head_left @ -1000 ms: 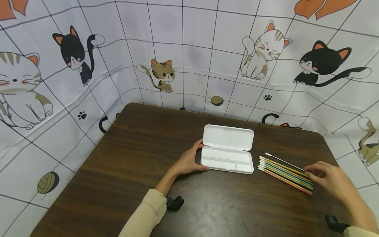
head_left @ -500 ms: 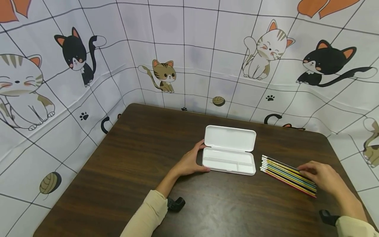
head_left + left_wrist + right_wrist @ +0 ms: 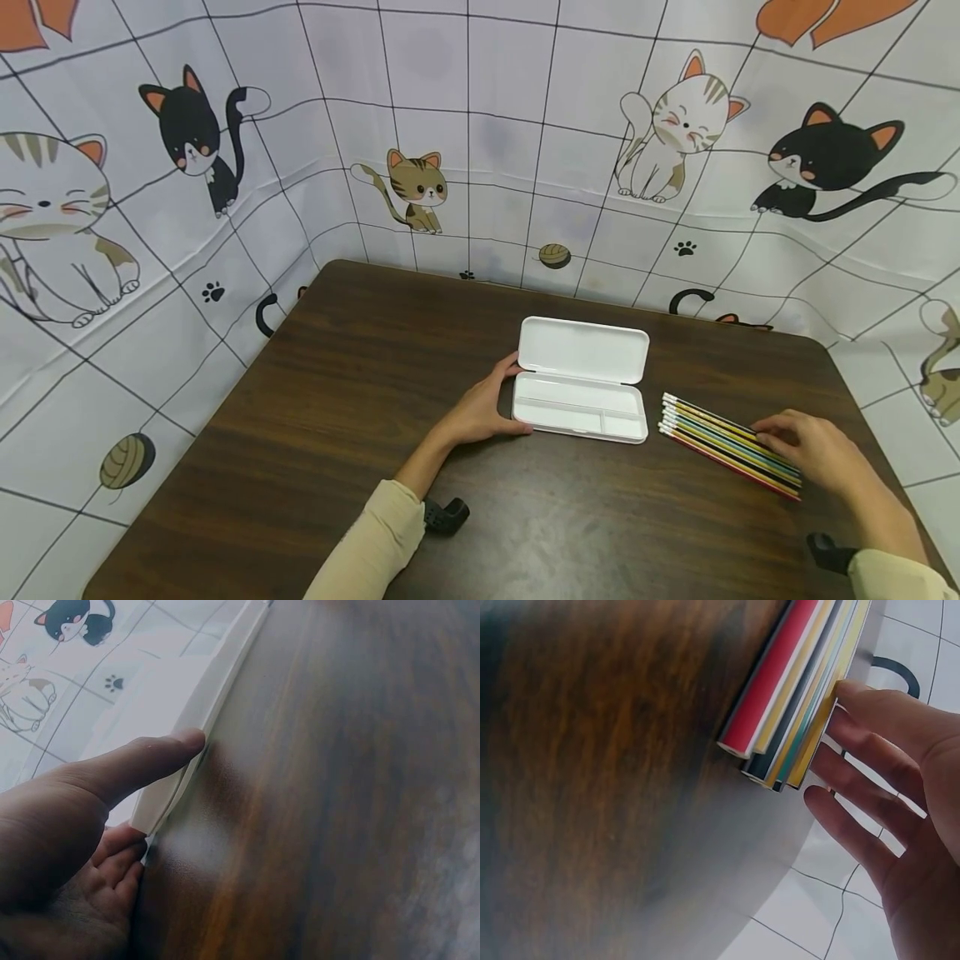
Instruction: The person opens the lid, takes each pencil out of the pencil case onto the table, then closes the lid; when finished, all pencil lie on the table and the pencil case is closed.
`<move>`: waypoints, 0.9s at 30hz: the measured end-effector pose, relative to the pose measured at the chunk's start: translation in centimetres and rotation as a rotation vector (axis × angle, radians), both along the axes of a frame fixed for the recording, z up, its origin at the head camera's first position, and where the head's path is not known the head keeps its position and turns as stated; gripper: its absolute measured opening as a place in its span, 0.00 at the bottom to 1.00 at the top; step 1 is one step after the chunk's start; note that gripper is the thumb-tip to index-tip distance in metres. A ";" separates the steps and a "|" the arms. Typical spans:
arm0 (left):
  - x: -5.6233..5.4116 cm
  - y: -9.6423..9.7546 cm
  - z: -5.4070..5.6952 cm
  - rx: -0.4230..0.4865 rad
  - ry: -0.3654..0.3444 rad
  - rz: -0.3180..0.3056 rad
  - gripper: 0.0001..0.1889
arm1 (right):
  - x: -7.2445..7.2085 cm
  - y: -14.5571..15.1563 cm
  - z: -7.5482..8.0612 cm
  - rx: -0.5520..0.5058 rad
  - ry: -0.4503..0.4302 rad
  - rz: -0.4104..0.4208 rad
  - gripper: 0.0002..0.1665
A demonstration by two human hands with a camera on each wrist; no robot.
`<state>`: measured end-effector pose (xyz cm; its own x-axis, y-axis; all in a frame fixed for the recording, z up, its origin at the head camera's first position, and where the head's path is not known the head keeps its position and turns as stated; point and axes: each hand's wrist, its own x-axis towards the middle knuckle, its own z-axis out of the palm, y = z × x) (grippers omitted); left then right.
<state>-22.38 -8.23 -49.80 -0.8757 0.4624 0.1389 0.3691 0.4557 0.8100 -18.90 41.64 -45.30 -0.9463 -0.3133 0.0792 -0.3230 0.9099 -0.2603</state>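
A white pencil case (image 3: 555,415) lies open on the brown table, its lid folded back and its compartments bare. My left hand (image 3: 480,410) holds the case's left end, thumb at the front edge and fingers round the back corner. In the left wrist view the thumb (image 3: 161,756) presses the case's side. Right of the case, several pencils (image 3: 716,442) lie side by side in a slanted row, white ends towards the case. My right hand (image 3: 813,446) pinches the rearmost pencil near its far right end. The right wrist view shows the thumb (image 3: 870,697) touching the row's back edge.
The dark brown table (image 3: 360,358) has its right edge close beyond my right hand. A white curtain with printed cats (image 3: 495,150) hangs behind and beside it. Each wrist wears a black camera mount (image 3: 446,517).
My right hand has brought the separate rear pencil forward against the others, closing the gap. The hand shifted slightly left. My left hand keeps its hold on the case.
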 end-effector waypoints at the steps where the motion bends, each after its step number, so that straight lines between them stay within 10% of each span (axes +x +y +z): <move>1: 0.0 0.0 0.0 0.001 0.001 -0.001 0.63 | 0.1 0.0 0.0 -0.001 0.001 0.000 0.07; 16: -0.1 0.0 0.1 0.010 0.002 0.001 0.63 | -0.2 -0.2 3.2 -0.047 0.188 -0.022 0.09; 27: -0.1 0.1 -0.3 0.013 0.022 -0.003 0.63 | -2.9 -11.5 2.9 -0.073 0.140 0.160 0.09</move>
<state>-22.45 -8.17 -50.08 -0.8709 0.4633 0.1639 0.3881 0.4437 0.8078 -21.80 30.11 -42.44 -0.8635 -0.4468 0.2340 -0.4989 0.8246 -0.2666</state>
